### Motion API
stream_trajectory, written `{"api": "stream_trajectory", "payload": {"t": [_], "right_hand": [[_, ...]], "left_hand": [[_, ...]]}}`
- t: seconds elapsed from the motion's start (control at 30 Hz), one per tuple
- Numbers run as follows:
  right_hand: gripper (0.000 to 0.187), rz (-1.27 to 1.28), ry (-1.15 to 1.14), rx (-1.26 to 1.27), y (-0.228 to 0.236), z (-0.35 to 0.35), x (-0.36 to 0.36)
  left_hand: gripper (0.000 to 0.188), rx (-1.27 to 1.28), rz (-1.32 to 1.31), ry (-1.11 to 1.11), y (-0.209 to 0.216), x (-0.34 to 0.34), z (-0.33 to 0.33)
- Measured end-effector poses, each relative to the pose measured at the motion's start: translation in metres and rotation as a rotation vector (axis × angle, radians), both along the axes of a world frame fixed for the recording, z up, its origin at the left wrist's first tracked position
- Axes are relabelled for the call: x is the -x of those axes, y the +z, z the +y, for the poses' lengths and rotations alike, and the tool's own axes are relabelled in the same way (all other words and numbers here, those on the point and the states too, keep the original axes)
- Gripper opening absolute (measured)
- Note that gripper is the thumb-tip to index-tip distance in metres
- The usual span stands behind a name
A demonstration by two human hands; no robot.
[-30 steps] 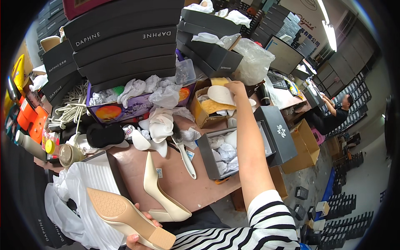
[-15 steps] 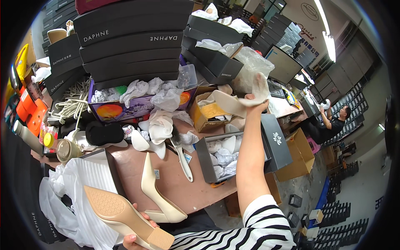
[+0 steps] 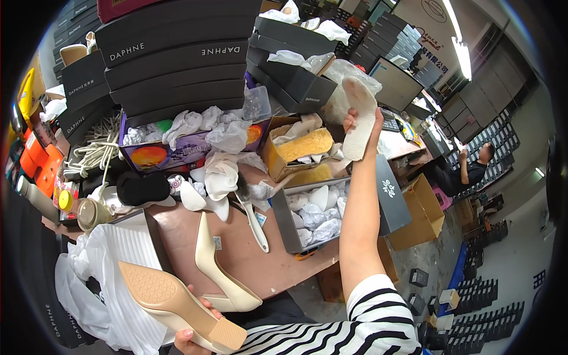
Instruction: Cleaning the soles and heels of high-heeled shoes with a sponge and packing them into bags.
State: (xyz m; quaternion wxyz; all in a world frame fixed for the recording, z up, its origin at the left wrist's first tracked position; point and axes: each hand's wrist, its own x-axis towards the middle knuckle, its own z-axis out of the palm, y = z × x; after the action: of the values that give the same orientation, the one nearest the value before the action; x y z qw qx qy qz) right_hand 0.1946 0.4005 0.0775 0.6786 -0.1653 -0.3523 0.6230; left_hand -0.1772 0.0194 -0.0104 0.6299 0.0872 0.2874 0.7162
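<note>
Near the lower edge, my left hand (image 3: 185,341) grips a cream heeled pump (image 3: 177,307), its tan sole turned up and its block heel toward me. A matching pump (image 3: 222,269) lies on its side on the table next to it. My right arm reaches out to the far right. There my right hand (image 3: 376,131) closes round a long off-white insole (image 3: 358,142), held upright with a greyish, worn-looking top end. Below it stand a small carton (image 3: 278,158) with a yellow pad and pale pieces, and a grey box (image 3: 289,228) of crumpled white paper.
A white-lined shoebox (image 3: 155,236) with tissue (image 3: 112,284) sits at left. Behind it are a jar (image 3: 93,214), a black pad (image 3: 142,189) and a white-handled brush (image 3: 255,228). Stacked black shoeboxes (image 3: 177,65) rise at the back. Another person (image 3: 473,171) sits far right.
My right hand has turned the insole more upright. A second pale flat piece that stuck out leftward from it no longer does. The view has shifted slightly; my left hand still holds the pump.
</note>
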Motion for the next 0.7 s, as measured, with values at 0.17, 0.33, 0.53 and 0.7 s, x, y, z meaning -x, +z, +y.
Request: {"api": "stream_trajectory", "payload": {"t": [0.17,0.33,0.53,0.7], "right_hand": [[0.057,-0.633,-0.076,-0.011,-0.008,-0.039,-0.011],[0.061,-0.867,-0.103,-0.046,-0.014,-0.081,0.001],[0.064,-1.213,-0.043,-0.651,-0.017,-0.216,0.136],[0.047,-1.400,0.264,-0.714,-0.021,-0.280,0.140]], "left_hand": [[0.084,-0.007,0.011,0.010,-0.001,0.002,-0.005],[0.083,-0.034,0.011,0.011,0.004,0.001,-0.004],[0.087,-0.314,-0.404,-0.336,0.002,-0.010,0.011],[0.086,-0.276,-0.313,-0.250,0.012,-0.015,0.023]]}}
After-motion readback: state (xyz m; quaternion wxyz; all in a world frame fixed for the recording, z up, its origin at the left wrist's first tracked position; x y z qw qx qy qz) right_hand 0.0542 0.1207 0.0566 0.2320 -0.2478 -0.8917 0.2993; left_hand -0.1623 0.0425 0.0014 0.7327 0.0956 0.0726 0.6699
